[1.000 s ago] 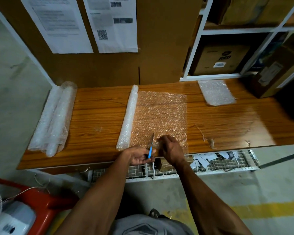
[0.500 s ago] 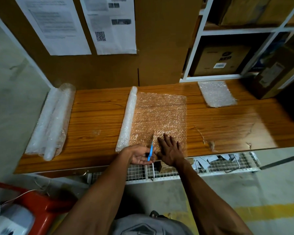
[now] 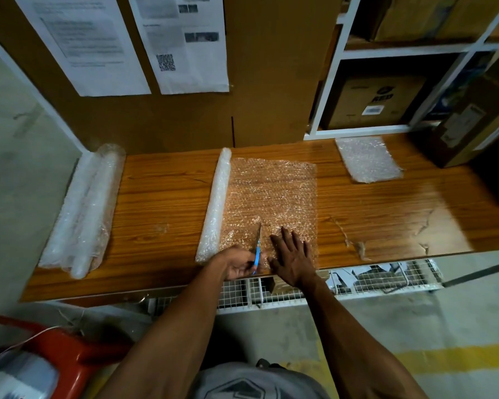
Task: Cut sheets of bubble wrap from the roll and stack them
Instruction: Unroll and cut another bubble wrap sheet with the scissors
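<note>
A bubble wrap roll [image 3: 216, 203] lies front to back on the wooden table [image 3: 167, 203], with a sheet [image 3: 271, 194] unrolled flat to its right. My left hand [image 3: 238, 264] grips blue-handled scissors [image 3: 257, 246] at the sheet's near edge, blades pointing away into the wrap beside the roll. Just right of the blades, my right hand [image 3: 294, 254] presses flat on the sheet with fingers spread. A small stack of cut sheets [image 3: 368, 159] lies at the table's back right.
More bubble wrap rolls [image 3: 84, 208] lie at the table's left end. A white shelf with cardboard boxes [image 3: 378, 102] stands behind on the right, a brown box [image 3: 470, 122] on the table's far right. A wire basket [image 3: 372, 279] hangs under the front edge. Tape scraps [image 3: 357, 246] stick to the table.
My right hand went from pinching the sheet's near edge to lying flat on it with fingers spread. The scissors in my left hand moved slightly forward into the wrap.
</note>
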Tool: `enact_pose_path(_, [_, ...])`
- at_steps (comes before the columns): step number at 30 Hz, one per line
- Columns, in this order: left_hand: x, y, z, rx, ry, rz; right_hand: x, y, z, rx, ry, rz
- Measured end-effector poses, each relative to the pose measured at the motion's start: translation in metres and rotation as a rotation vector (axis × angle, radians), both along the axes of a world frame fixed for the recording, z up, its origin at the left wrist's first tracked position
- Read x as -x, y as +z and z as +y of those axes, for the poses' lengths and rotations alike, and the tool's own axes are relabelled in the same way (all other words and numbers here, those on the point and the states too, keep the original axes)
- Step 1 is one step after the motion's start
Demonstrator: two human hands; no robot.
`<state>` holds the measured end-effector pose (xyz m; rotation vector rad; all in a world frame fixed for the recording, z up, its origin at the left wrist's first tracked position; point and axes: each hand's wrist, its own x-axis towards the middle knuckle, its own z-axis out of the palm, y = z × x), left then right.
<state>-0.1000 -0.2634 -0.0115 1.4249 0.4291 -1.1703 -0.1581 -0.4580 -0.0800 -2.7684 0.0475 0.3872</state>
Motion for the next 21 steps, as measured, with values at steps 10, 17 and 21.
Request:
enact_pose_path(10, [-0.019,0.008,-0.008,-0.009,-0.108,0.032,-0.012,0.007,-0.009,-0.009,-0.015,0.058])
enact_pose_path(17, [-0.026,0.001,-0.019,-0.085,-0.07,-0.046,-0.013,0.008,-0.01,-0.002,0.0,0.102])
enact_pose_path(21, [-0.026,-0.001,-0.022,-0.089,-0.064,-0.08,-0.015,0.007,-0.011,0.001,-0.008,0.113])
